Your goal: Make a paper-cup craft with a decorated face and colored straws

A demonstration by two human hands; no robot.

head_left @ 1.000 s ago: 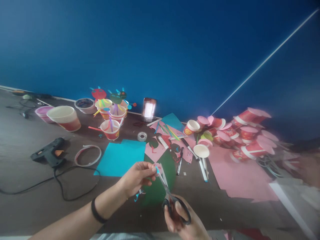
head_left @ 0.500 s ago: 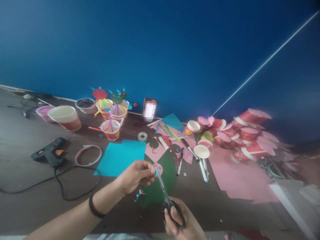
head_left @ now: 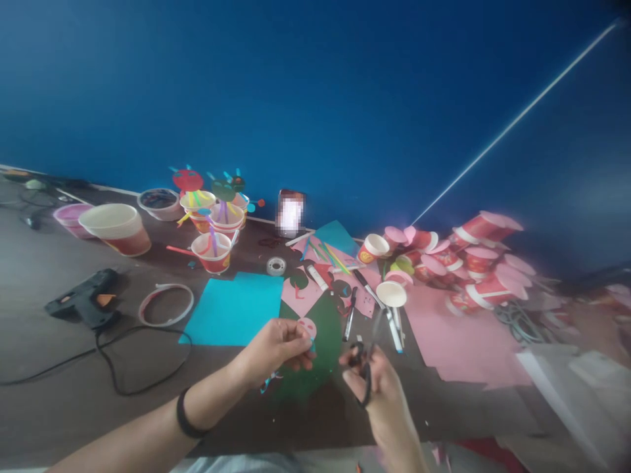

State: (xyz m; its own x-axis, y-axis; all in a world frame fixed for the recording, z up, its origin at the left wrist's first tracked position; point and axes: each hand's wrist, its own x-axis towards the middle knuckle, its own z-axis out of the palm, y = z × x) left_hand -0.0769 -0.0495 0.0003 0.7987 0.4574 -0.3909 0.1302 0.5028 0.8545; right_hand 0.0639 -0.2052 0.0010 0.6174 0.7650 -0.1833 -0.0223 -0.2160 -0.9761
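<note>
My left hand [head_left: 290,345] pinches a small blue paper piece [head_left: 312,343] between thumb and fingertips, close to a pink paper disc [head_left: 306,326]. To its right, my right hand [head_left: 372,378] has its fingers in the handles of black scissors [head_left: 365,376]; their blades, smeared by motion, point up and away from the left hand. Green paper [head_left: 323,328] lies beneath and beyond the left hand. Blue paper scraps [head_left: 269,382] rest just below that hand. A blue sheet [head_left: 236,309] is spread to the left.
A glue gun [head_left: 86,299] with its cord and a tape ring [head_left: 165,305] lie left. Decorated cups [head_left: 211,253] stand behind, near a lit phone [head_left: 290,213]. Markers [head_left: 394,330], pink sheets [head_left: 458,335] and red cups [head_left: 480,263] are on the right.
My right hand has swung the scissors rightward, away from my left hand, and their blades have turned upward. The left hand still pinches the blue piece. The view has shifted slightly.
</note>
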